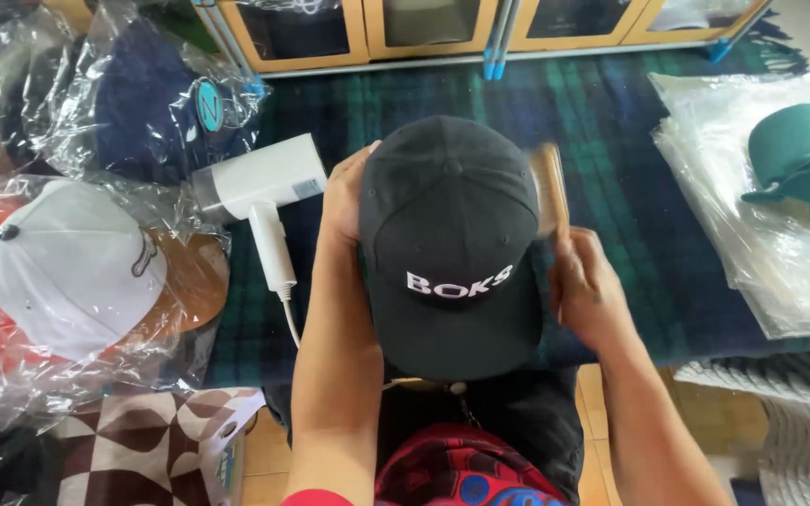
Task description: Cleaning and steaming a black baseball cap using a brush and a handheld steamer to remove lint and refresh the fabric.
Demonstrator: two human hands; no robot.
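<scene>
- Black cap (450,248) sits between the two hands, crown away from the person and brim toward them, so its long axis runs from the far side to the near side.
- Left hand (344,201) lies flat against the cap's left side; its fingers (360,159) curl loosely around the crown's edge, steadying it and touching it.
- Right hand (588,286) is closed around the handle of a wooden brush (549,187), whose blurred head stands just beyond those fingers, touching or nearly touching the cap's right side; I cannot tell which.
- Both hands are equally near the cap, one on each side; the brush lies roughly parallel to the cap's long axis.
- White handheld steamer (264,187) lies just left of the left fingers on the dark plaid cloth (630,178), its cord trailing toward the person.
- Counted: one black cap in hand, one brush, one steamer, one white cap (72,267) in a clear bag far left, one green cap (803,159) on a stack of clear bags (752,244) far right.
</scene>
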